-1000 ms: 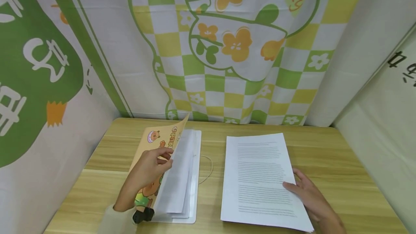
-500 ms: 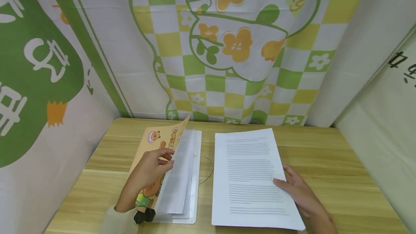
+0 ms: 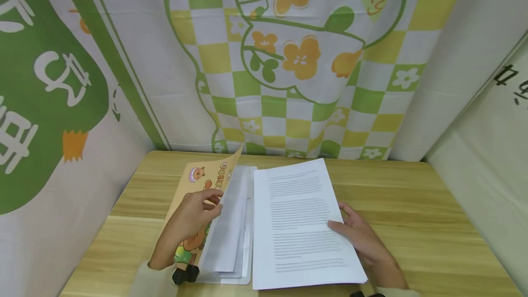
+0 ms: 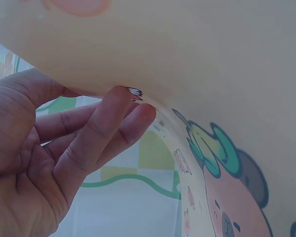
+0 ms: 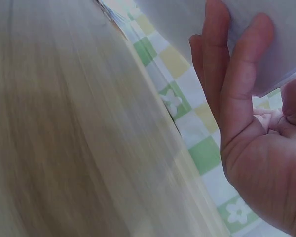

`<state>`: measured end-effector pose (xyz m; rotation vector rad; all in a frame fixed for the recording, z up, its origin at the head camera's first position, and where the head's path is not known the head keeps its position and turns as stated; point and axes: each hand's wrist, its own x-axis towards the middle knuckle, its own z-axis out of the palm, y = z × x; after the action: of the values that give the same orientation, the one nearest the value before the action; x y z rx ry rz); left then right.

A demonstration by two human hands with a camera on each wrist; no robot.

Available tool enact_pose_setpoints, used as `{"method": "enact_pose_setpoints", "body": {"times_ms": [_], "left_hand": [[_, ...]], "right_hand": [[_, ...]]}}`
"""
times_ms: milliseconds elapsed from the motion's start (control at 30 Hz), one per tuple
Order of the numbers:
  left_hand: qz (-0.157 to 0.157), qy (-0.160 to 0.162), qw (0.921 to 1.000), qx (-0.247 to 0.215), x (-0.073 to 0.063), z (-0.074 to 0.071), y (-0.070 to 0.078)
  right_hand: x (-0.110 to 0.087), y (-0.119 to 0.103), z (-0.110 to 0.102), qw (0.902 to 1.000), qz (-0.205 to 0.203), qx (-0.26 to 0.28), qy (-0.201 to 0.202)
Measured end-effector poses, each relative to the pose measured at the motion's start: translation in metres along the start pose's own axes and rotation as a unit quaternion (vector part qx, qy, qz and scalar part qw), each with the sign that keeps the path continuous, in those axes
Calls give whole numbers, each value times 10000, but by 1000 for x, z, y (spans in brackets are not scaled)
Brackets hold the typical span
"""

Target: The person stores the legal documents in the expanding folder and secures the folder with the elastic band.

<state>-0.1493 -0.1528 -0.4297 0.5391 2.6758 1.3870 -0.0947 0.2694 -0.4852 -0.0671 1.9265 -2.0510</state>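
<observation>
On the left of the table in the head view lies a folder [image 3: 187, 180] with an orange cartoon cover, partly raised. White sheets [image 3: 224, 242] are inside it. My left hand [image 3: 194, 212] holds the cover's free edge; in the left wrist view the fingertips [image 4: 119, 98] are right at that edge. To the right, a stack of printed paper [image 3: 299, 242] is gripped at its right side by my right hand [image 3: 360, 237], thumb on top and fingers below. The right wrist view shows those fingers [image 5: 239, 81] under the stack, which is raised off the table.
Light wood-grain table [image 3: 429, 223] extends to the right of the stack. A checked curtain [image 3: 284, 104] hangs behind the table's back edge. Printed fabric walls [image 3: 491, 150] close in both sides.
My right hand has carried the paper stack leftward, up to the folder's right edge, covering the thin cord loop there. My left hand and the raised cover have hardly moved.
</observation>
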Motion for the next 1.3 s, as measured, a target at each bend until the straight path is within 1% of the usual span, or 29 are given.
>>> {"method": "enact_pose_setpoints", "body": {"times_ms": [300, 500, 667, 800, 1000, 1200, 1300], "left_hand": [[40, -61, 10000, 18, 1, 0, 0], [5, -52, 10000, 50, 1, 0, 1], [37, -28, 10000, 71, 1, 0, 1], [48, -15, 10000, 59, 1, 0, 2], [42, -22, 10000, 38, 0, 0, 2], [10, -30, 10000, 49, 0, 1, 2], [35, -33, 10000, 37, 0, 1, 2]], "right_hand": [[9, -3, 14, 9999, -30, 124, 18], [17, -6, 23, 9999, 17, -47, 138], [23, -5, 29, 10000, -6, -37, 58], [25, -5, 33, 10000, -6, -17, 10], [26, -5, 36, 9999, 50, -69, 93], [29, -6, 37, 9999, -37, -115, -69], [31, -6, 38, 9999, -65, -104, -70]]}}
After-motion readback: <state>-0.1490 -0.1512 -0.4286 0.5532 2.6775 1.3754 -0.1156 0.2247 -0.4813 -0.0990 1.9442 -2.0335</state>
